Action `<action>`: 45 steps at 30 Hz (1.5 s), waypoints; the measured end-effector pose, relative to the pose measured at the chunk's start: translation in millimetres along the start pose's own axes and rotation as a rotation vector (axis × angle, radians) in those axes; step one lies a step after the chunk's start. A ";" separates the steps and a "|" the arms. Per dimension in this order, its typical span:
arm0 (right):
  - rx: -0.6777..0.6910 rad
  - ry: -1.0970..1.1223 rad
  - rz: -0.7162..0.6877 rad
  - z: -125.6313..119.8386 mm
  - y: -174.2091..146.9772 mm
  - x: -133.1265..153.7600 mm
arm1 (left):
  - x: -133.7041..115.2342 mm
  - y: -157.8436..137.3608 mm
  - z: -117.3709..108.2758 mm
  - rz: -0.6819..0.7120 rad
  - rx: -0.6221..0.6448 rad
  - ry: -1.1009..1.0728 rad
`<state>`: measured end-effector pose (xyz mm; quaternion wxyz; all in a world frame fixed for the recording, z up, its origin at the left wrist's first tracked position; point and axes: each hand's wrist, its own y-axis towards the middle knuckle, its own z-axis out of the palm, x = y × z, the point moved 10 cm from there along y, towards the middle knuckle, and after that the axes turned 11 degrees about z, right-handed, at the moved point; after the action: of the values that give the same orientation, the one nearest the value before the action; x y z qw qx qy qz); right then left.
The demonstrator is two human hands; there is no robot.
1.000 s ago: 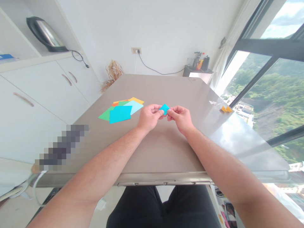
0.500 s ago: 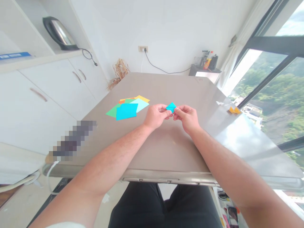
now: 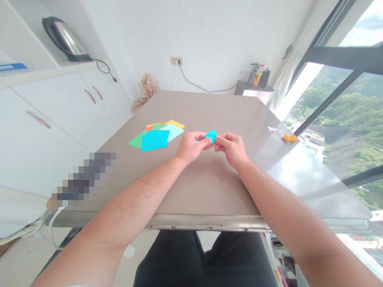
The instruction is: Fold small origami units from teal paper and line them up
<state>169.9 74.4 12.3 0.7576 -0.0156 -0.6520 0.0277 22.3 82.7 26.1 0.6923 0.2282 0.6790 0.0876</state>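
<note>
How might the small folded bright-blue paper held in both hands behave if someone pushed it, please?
The small folded bright-blue paper would probably be light, being so small beside the bare left hand and right hand. Its folds likely make it stiffer than the flat, bright-blue rectangular paper sheet. Pinched by both hands, it would probably bend rather than slide.

The folded paper is between the left hand and the right hand, over the table. Left of it, overlapping sheets lie on the table; farther left stands a cabinet bearing a kettle. Right of it, near the table's edge, is another folded piece, with a window beyond. Behind it, past the table, are a dried plant leftward, a wall socket and, rightward, a side cabinet.
</note>
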 end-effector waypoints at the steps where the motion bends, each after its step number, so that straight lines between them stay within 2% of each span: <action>1: 0.003 0.000 0.000 0.0 0.0 0.0 | 0.5 0.1 -0.2 -0.011 -0.002 -0.005; 11: 0.022 -0.010 0.008 0.4 0.6 -1.0 | 3.0 0.4 -0.9 -0.022 -0.009 -0.021; 20: 0.033 -0.047 -0.042 2.8 -0.4 2.3 | 0.9 -0.2 -2.8 -0.024 -0.032 -0.035; 30: -0.004 -0.193 -0.103 6.2 -2.5 2.7 | 2.7 -0.1 -4.1 -0.022 -0.052 0.058; 37: -0.002 -0.219 -0.101 6.4 -2.5 3.0 | -2.3 -0.5 -4.3 0.041 -0.040 0.110; 45: -0.007 -0.225 -0.116 9.0 -7.8 8.3 | -1.2 -2.2 -4.3 -0.032 -0.046 0.089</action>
<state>162.4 67.0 22.3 0.6798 0.0229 -0.7328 -0.0168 17.6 81.1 26.4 0.6678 0.1973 0.7104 0.1024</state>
